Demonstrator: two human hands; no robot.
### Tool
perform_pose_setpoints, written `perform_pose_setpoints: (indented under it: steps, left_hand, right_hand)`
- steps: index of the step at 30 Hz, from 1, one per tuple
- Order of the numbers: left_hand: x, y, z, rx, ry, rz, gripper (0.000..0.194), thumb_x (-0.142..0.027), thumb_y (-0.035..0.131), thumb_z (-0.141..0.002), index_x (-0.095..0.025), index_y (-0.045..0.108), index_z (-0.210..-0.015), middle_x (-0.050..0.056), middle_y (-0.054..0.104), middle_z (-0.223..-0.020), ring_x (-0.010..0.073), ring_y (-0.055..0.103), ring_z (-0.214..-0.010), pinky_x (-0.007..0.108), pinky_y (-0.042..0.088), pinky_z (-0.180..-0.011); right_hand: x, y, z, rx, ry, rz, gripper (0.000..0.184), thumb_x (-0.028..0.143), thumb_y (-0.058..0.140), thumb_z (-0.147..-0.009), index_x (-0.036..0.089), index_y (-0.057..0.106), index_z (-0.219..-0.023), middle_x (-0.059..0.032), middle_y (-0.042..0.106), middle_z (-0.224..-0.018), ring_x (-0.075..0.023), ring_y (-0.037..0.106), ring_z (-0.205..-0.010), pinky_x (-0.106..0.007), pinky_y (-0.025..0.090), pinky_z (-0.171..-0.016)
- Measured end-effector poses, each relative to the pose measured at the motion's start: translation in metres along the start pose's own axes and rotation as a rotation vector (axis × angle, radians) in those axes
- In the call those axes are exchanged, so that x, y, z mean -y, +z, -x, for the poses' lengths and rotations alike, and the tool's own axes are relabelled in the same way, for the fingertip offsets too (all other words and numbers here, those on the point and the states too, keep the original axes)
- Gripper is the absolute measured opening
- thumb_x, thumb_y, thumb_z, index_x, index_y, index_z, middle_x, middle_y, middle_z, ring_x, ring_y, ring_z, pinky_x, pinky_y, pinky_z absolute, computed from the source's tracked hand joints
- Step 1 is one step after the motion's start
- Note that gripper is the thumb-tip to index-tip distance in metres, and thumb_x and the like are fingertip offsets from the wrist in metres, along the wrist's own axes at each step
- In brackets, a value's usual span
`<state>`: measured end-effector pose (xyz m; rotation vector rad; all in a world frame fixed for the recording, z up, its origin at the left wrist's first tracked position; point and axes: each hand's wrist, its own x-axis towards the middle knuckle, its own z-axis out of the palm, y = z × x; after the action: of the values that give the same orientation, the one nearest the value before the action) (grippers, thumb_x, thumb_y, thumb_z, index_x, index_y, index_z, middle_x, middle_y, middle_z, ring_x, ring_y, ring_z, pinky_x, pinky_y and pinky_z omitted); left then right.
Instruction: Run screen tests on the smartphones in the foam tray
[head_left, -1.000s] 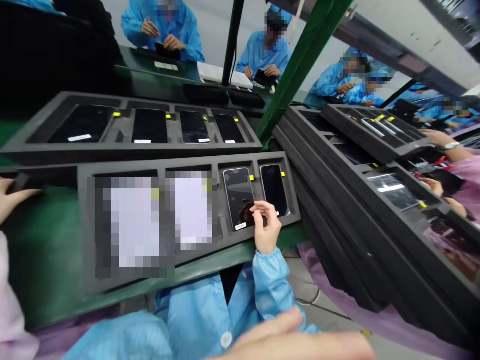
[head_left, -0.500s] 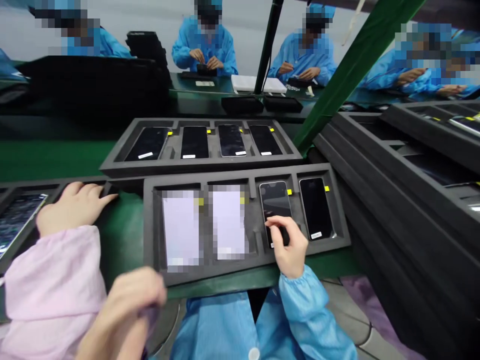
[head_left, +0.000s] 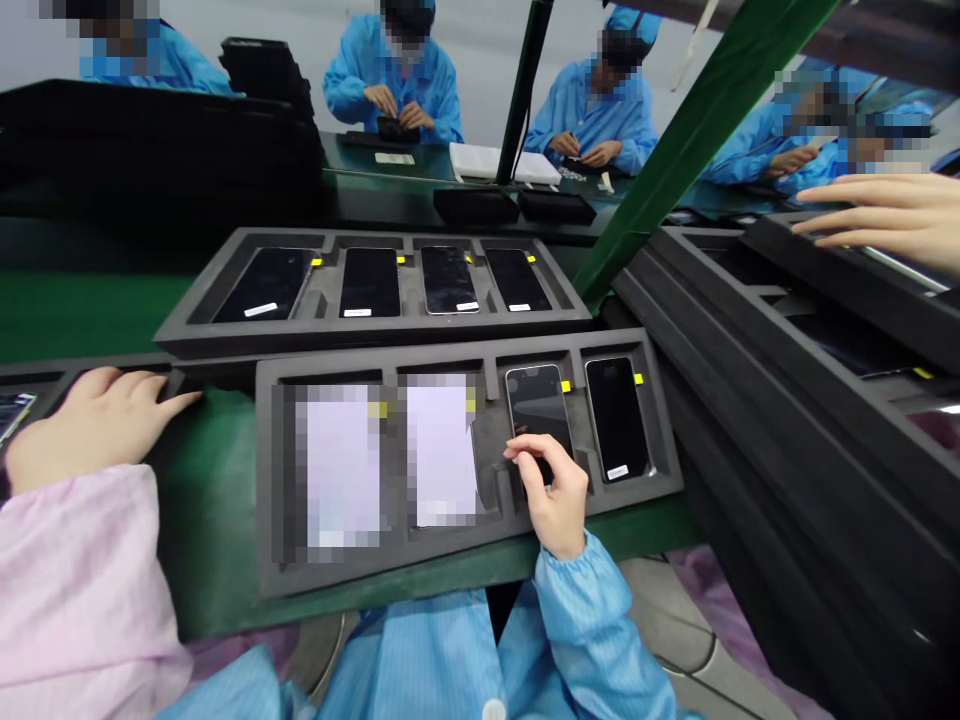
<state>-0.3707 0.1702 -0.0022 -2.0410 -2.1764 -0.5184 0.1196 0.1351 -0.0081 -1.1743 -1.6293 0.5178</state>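
Note:
My right hand is over the dark smartphone in the third compartment of the near black foam tray. Thumb and fingers are curled to a pinch near the phone's left edge; whether anything is between the tips is hidden. To its right lies another dark smartphone with a yellow tab and a white label. The two left compartments hold blurred-out bright white rectangles, a left one and a second one. My left hand is out of view; only a blue sleeve shows at the bottom.
Behind stands another foam tray with several dark phones. A co-worker's pink-sleeved hand rests on a tray at left. Another person's hand reaches in over stacked trays at right. A green post slants across.
My left hand, blurred at lower left before, has left the view. Another person's hand has appeared at right. My right hand stays over the same phone; the view has shifted slightly.

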Motion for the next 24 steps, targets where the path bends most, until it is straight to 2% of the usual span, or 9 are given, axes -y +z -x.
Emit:
perform_pose_setpoints:
  steps: [3, 5, 7, 14, 20, 24]
  left_hand:
    - [0.009, 0.005, 0.002, 0.138, 0.154, -0.261, 0.085, -0.048, -0.001, -0.09, -0.009, 0.071, -0.114, 0.015, 0.063, -0.102, 0.0271, 0.05, -0.117, 0.056, 0.039, -0.106]
    - [0.009, 0.006, 0.004, 0.156, 0.18, -0.368, 0.082, -0.034, -0.004, -0.091, -0.009, 0.068, -0.12, 0.02, 0.061, -0.113, 0.0302, 0.046, -0.121, 0.055, 0.039, -0.108]
    - [0.007, 0.006, 0.007, 0.162, 0.191, -0.416, 0.082, -0.027, -0.006, -0.09, -0.01, 0.067, -0.123, 0.021, 0.059, -0.117, 0.0315, 0.043, -0.121, 0.054, 0.039, -0.109]
    - [0.018, 0.014, 0.007, 0.143, 0.161, -0.239, 0.074, -0.032, 0.001, -0.09, -0.012, 0.066, -0.119, 0.019, 0.06, -0.112, 0.0301, 0.04, -0.129, 0.056, 0.028, -0.116]
    - [0.016, 0.016, 0.005, 0.165, 0.088, -0.249, 0.056, -0.021, 0.023, -0.083, -0.013, 0.07, -0.112, 0.021, 0.062, -0.111, 0.0301, 0.043, -0.127, 0.054, 0.031, -0.115]
    - [0.02, 0.015, -0.002, 0.162, 0.03, -0.155, 0.048, -0.021, 0.029, -0.082, -0.015, 0.072, -0.103, 0.019, 0.063, -0.108, 0.0283, 0.043, -0.129, 0.055, 0.027, -0.118]
  right_hand:
    - [0.0, 0.0, -0.001, 0.022, 0.0, -0.003, 0.016, 0.02, 0.052, -0.098, 0.023, 0.068, -0.097, -0.0011, 0.07, -0.084, -0.0161, 0.068, -0.078, -0.03, 0.055, -0.072]
    - [0.0, -0.001, -0.001, 0.032, 0.005, -0.009, 0.016, 0.02, 0.052, -0.098, 0.023, 0.068, -0.098, -0.0008, 0.07, -0.085, -0.0158, 0.068, -0.079, -0.03, 0.055, -0.073]
    - [0.0, -0.001, 0.0, 0.037, 0.009, -0.017, 0.016, 0.02, 0.052, -0.098, 0.023, 0.068, -0.098, -0.0003, 0.071, -0.085, -0.0155, 0.068, -0.079, -0.03, 0.055, -0.074]
    - [0.0, 0.0, 0.0, 0.049, 0.019, -0.035, 0.016, 0.02, 0.053, -0.098, 0.023, 0.068, -0.096, -0.0002, 0.07, -0.084, -0.0155, 0.068, -0.079, -0.03, 0.055, -0.073]
    - [0.0, 0.0, 0.0, 0.052, 0.007, -0.031, 0.016, 0.019, 0.053, -0.098, 0.023, 0.068, -0.094, 0.0003, 0.07, -0.084, -0.015, 0.068, -0.079, -0.029, 0.054, -0.075]
    - [0.0, 0.0, -0.001, 0.055, 0.0, -0.024, 0.017, 0.018, 0.052, -0.098, 0.023, 0.068, -0.094, 0.0005, 0.07, -0.083, -0.0147, 0.067, -0.078, -0.029, 0.054, -0.075]
